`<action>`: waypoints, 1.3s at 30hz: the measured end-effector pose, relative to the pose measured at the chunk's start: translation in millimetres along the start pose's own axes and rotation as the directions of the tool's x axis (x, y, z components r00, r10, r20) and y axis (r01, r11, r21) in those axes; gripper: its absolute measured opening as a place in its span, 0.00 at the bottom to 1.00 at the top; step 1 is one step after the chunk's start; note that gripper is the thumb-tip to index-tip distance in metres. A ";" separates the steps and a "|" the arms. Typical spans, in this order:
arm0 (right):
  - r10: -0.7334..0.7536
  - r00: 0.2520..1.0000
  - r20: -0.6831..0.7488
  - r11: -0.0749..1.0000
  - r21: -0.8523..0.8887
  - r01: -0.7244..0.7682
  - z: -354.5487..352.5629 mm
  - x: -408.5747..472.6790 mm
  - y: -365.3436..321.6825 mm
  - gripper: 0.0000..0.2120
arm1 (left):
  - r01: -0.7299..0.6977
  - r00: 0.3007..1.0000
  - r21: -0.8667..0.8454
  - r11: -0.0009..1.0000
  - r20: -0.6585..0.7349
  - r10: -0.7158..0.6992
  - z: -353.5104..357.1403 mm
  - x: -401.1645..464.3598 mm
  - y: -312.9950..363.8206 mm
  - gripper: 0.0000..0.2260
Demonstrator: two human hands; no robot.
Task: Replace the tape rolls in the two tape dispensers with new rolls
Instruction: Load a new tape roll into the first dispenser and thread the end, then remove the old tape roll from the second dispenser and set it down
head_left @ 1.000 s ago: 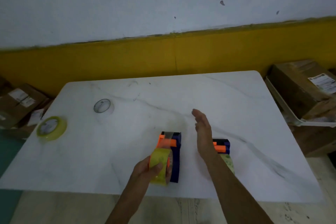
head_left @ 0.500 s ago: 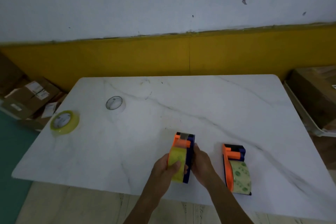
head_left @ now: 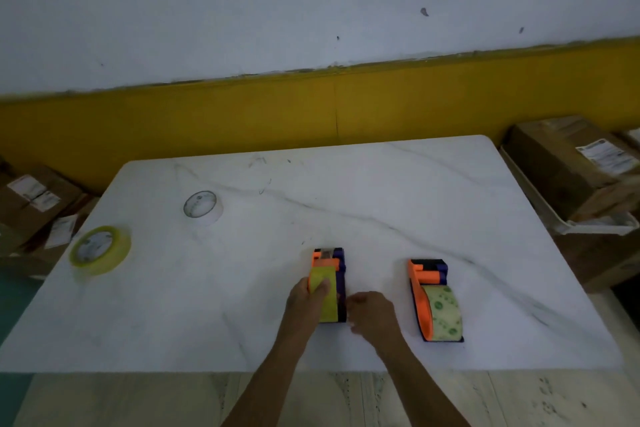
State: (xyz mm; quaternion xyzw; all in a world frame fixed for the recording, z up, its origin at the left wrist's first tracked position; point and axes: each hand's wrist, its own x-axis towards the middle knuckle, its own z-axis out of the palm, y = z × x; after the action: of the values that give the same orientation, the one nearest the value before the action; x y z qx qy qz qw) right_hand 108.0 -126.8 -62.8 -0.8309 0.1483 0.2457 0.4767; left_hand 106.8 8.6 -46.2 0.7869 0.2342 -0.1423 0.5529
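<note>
Two orange and dark blue tape dispensers lie near the table's front edge. The left dispenser (head_left: 337,262) carries a yellow roll (head_left: 327,302); my left hand (head_left: 306,305) is shut on that roll, thumb on top. My right hand (head_left: 372,317) rests against the dispenser's right side, fingers curled; whether it grips is unclear. The right dispenser (head_left: 427,276) holds a pale green-printed roll (head_left: 445,314) and lies untouched. A yellow tape roll (head_left: 100,250) lies flat at the table's left edge. A clear tape roll (head_left: 203,206) lies flat further back.
The white marble table (head_left: 381,191) stands against a white and yellow wall. Cardboard boxes (head_left: 568,170) sit on the floor to the right, with a white tray edge (head_left: 588,227) beside them. More boxes (head_left: 31,204) are stacked to the left.
My right hand came down from above the table to the right side of the left dispenser. My left hand has stayed on the yellow roll. The camera shifted slightly.
</note>
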 end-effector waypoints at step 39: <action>-0.143 0.980 -0.135 0.905 0.384 0.185 -243.5 -22.7 71.8 0.12 | 0.338 0.930 -0.301 0.892 0.255 -0.266 149.8 -63.4 80.8 0.10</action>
State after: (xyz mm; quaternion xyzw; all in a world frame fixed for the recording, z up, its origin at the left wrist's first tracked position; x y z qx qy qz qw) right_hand 119.5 -373.2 1.5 -0.7390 0.1491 0.1263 0.6447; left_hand 100.7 -167.6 -2.8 0.6143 0.3165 -0.2653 0.6723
